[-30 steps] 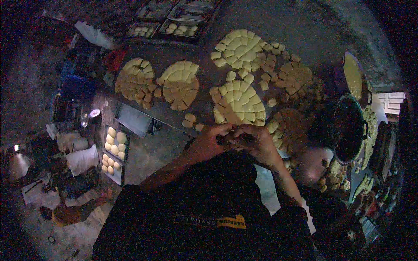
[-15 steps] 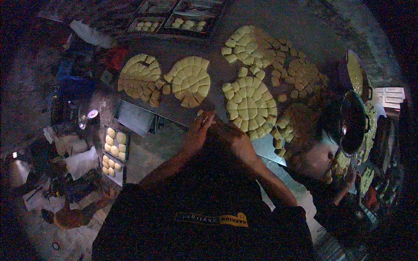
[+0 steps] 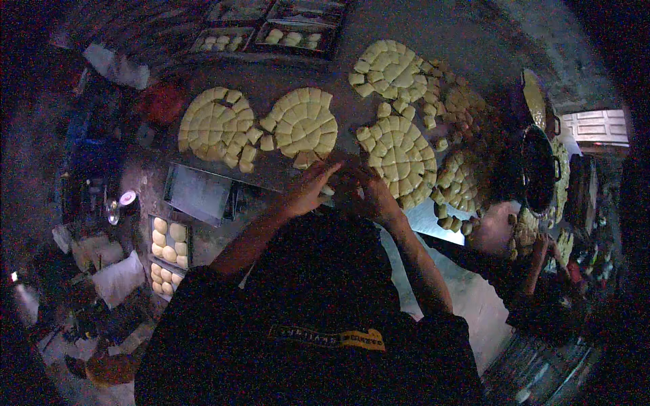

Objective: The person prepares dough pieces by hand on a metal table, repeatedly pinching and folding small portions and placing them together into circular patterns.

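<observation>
At the near edge of the dark worktable (image 3: 345,145), my two hands are close together. My left hand (image 3: 308,191) has its fingers bent over a small pale bit that looks like a piece of dough (image 3: 328,191), mostly hidden by the hand. A short gap away is my right hand (image 3: 378,197), its fingers curled inward, dim and smeared; whether anything is in them cannot be seen. Just beyond the hands lie flat rounds of dough cut into blocks: one dough round (image 3: 303,127) ahead, another (image 3: 215,127) farther left, and a third (image 3: 399,159) beside my right hand.
Loose dough blocks (image 3: 455,181) spread to the right. A black pan (image 3: 538,169) stands beyond them. Another person's arm (image 3: 537,260) reaches in at the right. Trays of dough balls (image 3: 169,240) sit low at the left, near an empty metal tray (image 3: 200,193). More trays (image 3: 291,38) stand at the back.
My hands have moved slightly apart, the right one shifting right. The view has turned a little, and the dough rounds look brighter. The other person's arm at the right has changed position.
</observation>
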The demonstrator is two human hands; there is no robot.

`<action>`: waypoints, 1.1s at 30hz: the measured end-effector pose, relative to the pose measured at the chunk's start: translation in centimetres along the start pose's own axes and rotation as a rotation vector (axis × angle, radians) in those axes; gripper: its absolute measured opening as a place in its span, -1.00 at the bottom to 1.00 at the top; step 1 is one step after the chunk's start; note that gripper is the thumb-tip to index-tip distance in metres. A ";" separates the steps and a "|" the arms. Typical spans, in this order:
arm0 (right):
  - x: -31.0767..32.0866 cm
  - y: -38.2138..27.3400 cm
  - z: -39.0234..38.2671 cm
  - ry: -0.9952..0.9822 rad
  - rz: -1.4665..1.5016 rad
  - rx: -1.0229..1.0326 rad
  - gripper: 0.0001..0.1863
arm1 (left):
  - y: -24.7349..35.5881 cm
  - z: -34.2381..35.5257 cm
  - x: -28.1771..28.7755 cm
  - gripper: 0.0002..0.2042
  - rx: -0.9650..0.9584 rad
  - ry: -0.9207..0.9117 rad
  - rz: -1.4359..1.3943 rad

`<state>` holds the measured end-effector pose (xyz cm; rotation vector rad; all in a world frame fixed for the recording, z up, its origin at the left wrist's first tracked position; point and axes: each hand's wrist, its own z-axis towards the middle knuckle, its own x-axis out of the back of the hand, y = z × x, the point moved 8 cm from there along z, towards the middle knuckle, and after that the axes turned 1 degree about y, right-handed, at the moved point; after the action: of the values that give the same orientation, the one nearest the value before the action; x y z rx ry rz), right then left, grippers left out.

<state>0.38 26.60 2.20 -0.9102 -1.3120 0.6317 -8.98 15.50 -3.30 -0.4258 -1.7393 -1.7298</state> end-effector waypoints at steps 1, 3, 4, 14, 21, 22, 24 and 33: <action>-0.1 -0.5 0.0 0.012 -0.028 0.013 -0.38 | 0.3 0.1 0.0 -0.09 0.002 0.015 -0.017; -0.4 -1.7 -0.3 0.012 -0.209 0.052 -0.35 | 0.2 0.2 0.0 -0.11 0.058 -0.007 -0.073; -0.4 -2.2 -0.6 0.023 -0.321 0.094 -0.34 | 0.0 0.3 -0.2 -0.11 0.107 -0.044 -0.110; -1.8 -0.5 -0.8 0.065 -0.237 0.050 -0.29 | -2.1 -1.7 -0.9 -0.38 0.176 0.085 -0.263; 2.6 2.7 4.3 0.035 -0.376 -0.015 -0.54 | -0.6 -1.5 0.4 -0.45 0.174 0.049 -0.014; 2.6 4.0 6.4 0.038 -0.391 -0.013 -0.55 | -0.2 -1.5 1.4 -0.46 0.208 0.088 -0.077; 2.9 6.0 11.0 0.048 -0.381 -0.025 -0.56 | 0.4 -1.1 3.2 -0.48 0.256 0.183 -0.168; -2.1 15.9 22.7 0.229 -0.652 0.138 -0.59 | -4.4 8.3 7.5 -0.24 0.147 0.447 0.247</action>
<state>-20.66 37.84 -12.17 -0.3843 -1.2445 0.1004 -19.11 21.66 -1.26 -0.1625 -1.4123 -1.3831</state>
